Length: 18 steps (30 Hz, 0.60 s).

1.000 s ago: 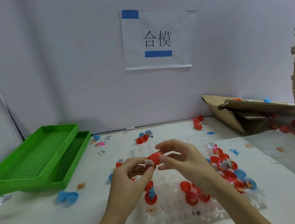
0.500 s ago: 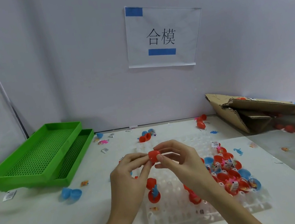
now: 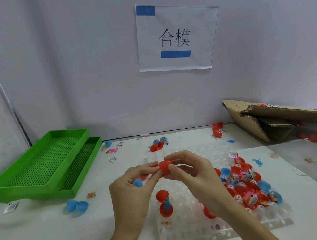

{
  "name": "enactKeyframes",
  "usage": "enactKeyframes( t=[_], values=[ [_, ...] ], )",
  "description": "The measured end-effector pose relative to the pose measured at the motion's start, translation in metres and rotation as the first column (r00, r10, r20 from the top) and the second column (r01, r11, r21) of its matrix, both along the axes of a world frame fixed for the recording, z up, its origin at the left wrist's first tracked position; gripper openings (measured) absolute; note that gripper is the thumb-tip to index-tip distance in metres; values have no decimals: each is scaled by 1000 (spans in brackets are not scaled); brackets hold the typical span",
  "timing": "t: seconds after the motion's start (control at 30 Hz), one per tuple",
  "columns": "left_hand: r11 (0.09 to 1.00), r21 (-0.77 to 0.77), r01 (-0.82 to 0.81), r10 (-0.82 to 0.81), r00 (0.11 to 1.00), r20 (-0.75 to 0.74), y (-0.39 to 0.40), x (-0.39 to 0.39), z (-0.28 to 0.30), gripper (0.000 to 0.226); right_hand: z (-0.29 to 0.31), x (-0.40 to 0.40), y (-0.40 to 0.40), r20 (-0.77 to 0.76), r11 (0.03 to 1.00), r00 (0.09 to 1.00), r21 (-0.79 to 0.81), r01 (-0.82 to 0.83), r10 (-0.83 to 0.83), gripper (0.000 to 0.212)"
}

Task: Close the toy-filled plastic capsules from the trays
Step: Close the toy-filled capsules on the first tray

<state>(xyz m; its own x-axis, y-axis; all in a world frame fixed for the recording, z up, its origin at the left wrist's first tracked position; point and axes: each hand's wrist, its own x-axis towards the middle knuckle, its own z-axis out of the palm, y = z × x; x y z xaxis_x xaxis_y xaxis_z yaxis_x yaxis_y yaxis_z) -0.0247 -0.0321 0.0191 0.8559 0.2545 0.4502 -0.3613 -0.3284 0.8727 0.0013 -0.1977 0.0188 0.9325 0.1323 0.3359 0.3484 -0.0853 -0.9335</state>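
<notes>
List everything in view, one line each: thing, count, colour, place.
red capsule: one, red, pinched between both hands above the tray
clear tray: one, transparent, centre of table
open capsules: many, red and blue, tray's right side
open blue capsule: one, blue, on table before the green trays
green trays: two, stacked, table's left
paper sign: one, white with blue tape, wall
cardboard box: one, brown, right rear
left hand: grips capsule
right hand: grips capsule

- A single head-worn view looks forward and down over the counter (image 3: pixel 48 237).
- It faces the back wall (image 3: pixel 85 69), where a paper sign (image 3: pixel 177 35) hangs.
- The person's forearms enter from the bottom edge, close to the lens.
</notes>
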Motion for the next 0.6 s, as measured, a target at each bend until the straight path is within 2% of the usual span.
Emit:
enactKeyframes(
  t=[0.2,0.3,0.53,0.6],
  values=[
    [981,190,46,-58,997,59,1,2,-4,29,2,-2,0,-97,982,995,191,-5,24,24],
    [974,227,23,-43,995,85,-4,1,-5,28,2,-2,0,-130,969,990,247,-11,45,23],
    [999,-16,41,-40,996,79,-4,2,-7,26,5,-4,2,-105,976,993,214,-38,61,26],
    [991,-111,70,-63,996,71,-5,1,-4,34,7,-4,1,-103,978,993,203,-37,59,25]
  ],
)
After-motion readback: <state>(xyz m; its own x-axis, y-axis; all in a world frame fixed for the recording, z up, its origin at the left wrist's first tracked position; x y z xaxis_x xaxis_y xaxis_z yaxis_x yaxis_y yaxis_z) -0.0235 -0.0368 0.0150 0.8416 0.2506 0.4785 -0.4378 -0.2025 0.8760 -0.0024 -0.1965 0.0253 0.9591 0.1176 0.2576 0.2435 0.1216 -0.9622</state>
